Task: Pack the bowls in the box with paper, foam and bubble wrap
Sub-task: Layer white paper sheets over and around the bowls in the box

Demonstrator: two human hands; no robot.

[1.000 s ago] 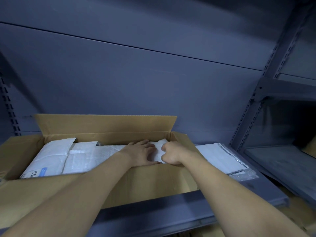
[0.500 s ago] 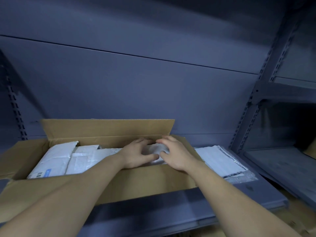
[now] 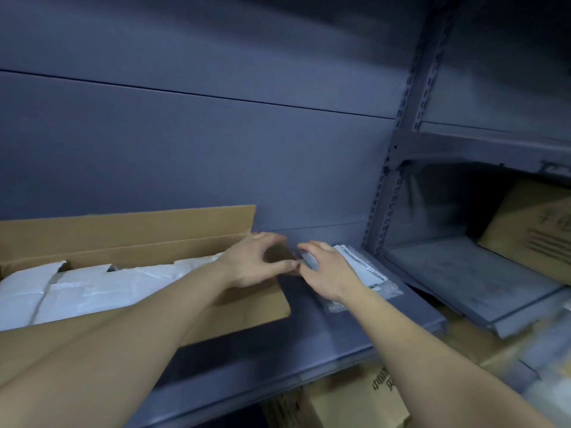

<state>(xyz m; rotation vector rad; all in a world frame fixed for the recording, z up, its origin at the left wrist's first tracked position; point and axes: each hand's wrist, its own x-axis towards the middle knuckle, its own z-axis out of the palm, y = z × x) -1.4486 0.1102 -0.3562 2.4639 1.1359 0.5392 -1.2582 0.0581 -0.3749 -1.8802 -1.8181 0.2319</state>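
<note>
Cardboard is the material of the one open box (image 3: 247, 310), which is placed on a grey metal shelf (image 3: 340, 329), with its back flap (image 3: 123, 223) standing up. The inside is filled almost to the rim with white wrapping (image 3: 92, 288). About three white pieces can be told apart, but the exact count is not certain. No bare bowl is seen, so it is judged that the bowls are already wrapped and laid in the box under this white layer. The greater part of the packing seems to be done, and what is probably left is more padding at the right end and the closing of the flaps. The left hand (image 3: 250, 264) is held at the right end of the box with fingers and thumb curved towards a dark part there. Whether its grip has really closed on anything cannot be told. The right hand (image 3: 327, 273) is spread with loose fingers over the one stack of white sheets (image 3: 361, 267) in clear plastic, just beside the box, and nothing is grasped by it. Two other cardboard boxes are counted: one on the right shelf (image 3: 531, 230) and one below (image 3: 355, 400).
</note>
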